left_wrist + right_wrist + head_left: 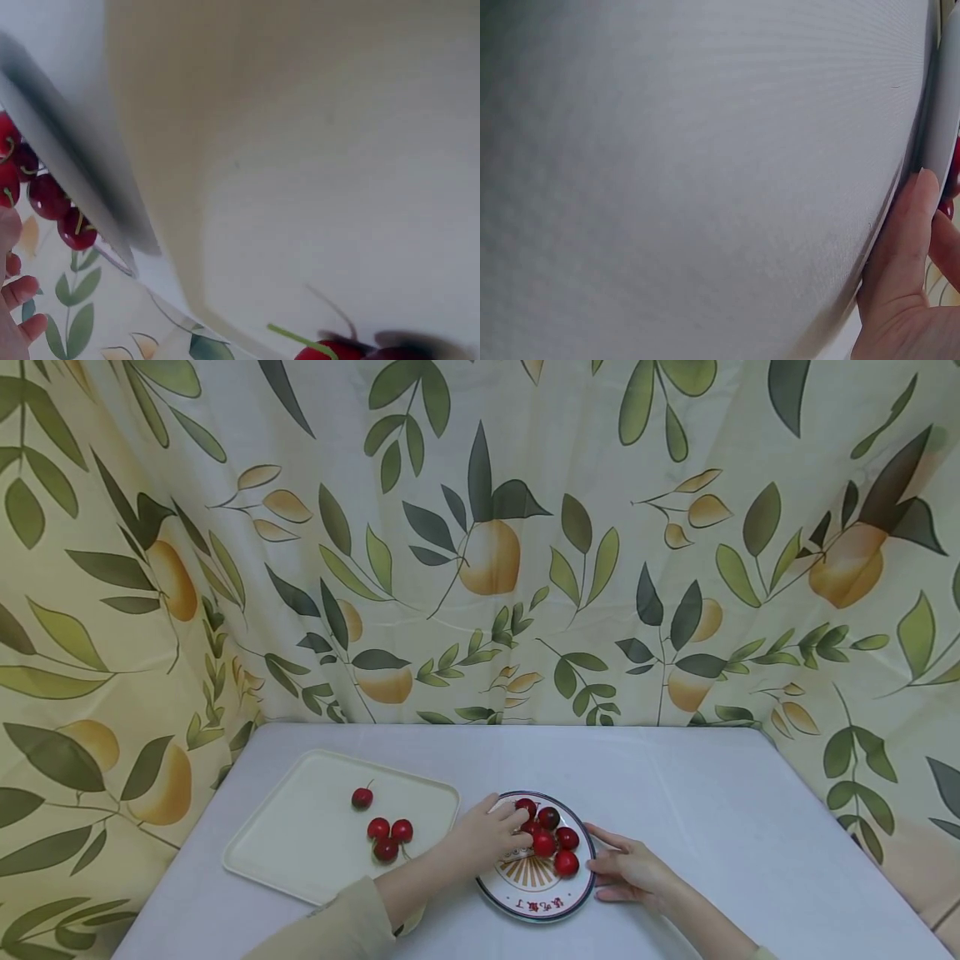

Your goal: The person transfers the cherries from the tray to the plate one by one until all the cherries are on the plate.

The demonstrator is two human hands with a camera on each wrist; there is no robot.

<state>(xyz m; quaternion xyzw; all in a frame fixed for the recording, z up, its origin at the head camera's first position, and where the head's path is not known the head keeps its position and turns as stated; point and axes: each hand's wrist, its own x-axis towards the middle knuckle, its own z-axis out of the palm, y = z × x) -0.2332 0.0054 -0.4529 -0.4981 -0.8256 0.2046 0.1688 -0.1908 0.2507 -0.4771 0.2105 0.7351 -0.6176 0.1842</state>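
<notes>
Reaching into the plate point(517, 902) of cherries point(555, 843) at lower centre of the head view, my left hand point(487, 837) has its fingers curled among them.

I count about five cherries on the plate: round, glossy, bright to dark red, with thin green stems that show in the left wrist view point(56, 202). I cannot tell whether my left fingers actually pinch one. My right hand point(630, 868) lies with relaxed fingers against the plate's right rim, thumb on the edge in the right wrist view point(911, 225). The plate is white with a dark rim, an orange ray pattern and red lettering. To its left, a cream tray point(300, 835) holds four more cherries point(386, 835), one apart from the other three. Everything sits on a pale table point(712, 810).
</notes>
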